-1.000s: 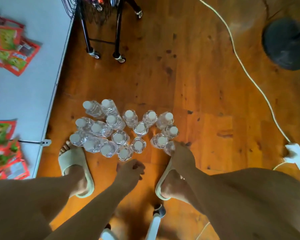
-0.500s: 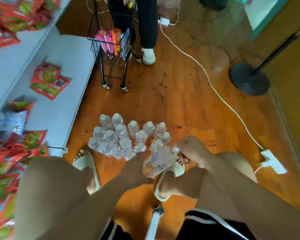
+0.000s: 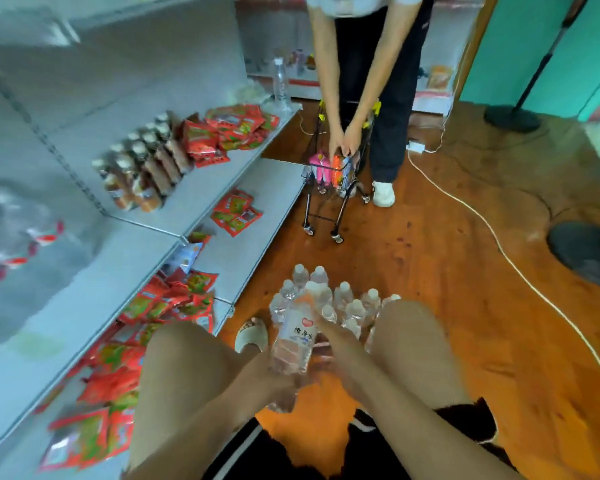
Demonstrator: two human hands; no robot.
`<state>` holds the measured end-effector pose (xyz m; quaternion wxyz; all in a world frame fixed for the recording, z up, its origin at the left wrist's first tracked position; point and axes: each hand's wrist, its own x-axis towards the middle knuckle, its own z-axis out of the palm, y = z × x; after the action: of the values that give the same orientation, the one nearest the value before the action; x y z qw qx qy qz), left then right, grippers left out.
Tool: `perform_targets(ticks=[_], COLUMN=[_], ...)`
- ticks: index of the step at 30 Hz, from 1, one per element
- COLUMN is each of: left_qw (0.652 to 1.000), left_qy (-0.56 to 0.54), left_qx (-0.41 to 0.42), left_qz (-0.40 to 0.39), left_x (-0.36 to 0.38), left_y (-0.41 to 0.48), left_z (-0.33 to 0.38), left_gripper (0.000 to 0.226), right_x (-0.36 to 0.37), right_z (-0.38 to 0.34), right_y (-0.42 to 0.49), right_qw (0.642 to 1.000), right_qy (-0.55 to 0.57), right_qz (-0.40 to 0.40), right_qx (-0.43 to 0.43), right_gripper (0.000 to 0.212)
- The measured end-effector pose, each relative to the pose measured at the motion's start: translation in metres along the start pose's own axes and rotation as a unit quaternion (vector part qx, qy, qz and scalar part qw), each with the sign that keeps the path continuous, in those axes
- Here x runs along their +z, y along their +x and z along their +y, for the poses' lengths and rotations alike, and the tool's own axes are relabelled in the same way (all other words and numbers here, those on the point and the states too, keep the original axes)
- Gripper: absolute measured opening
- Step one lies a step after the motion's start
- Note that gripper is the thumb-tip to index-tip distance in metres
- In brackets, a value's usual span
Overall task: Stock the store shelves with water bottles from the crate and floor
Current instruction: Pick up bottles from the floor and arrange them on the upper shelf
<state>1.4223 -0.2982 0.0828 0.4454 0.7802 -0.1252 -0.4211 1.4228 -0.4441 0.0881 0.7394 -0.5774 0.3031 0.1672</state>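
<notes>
Held bottle: off the floor and tilted, between the person's knees, just above the floor bottles.
Left hand: fingers wrapped round the bottle's base.
Right hand: against the bottle's side; blur hides whether it wraps it.
Floor bottles: upright and tightly packed, just off the bottom shelf's front edge.
Toppling risk: a low swing toward the shelf likely clips their caps.
Slip risk: a base-only hold may let the smooth bottle slide out.

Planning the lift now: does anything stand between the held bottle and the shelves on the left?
Yes: the person's left knee sits between the bottle and the lower shelves. Above the knee, nothing visible blocks the way.
</notes>
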Motion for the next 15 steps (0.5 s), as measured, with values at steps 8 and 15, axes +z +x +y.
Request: perform_targets(ticks=[8,15], left_qw=[0.932,0.875], left_qy=[-0.280,-0.337], left_qx=[0.058,0.030], left_qz=[0.221,0.347], left_x=[-0.044,-0.041], left_y=[-0.105,-0.163], left_z=[-0.049,-0.076], left_gripper=[0.022,0.043], right_x=[0.111,0.168], right_z=[0.004,0.028], right_y=[-0.024,-0.027], right_qw=[0.969,0.929], right_qy=[-0.119,-0.203], right_qz=[-0.197,-0.295], right_qx=[-0.091,-0.091], right_gripper=[0.023,0.055])
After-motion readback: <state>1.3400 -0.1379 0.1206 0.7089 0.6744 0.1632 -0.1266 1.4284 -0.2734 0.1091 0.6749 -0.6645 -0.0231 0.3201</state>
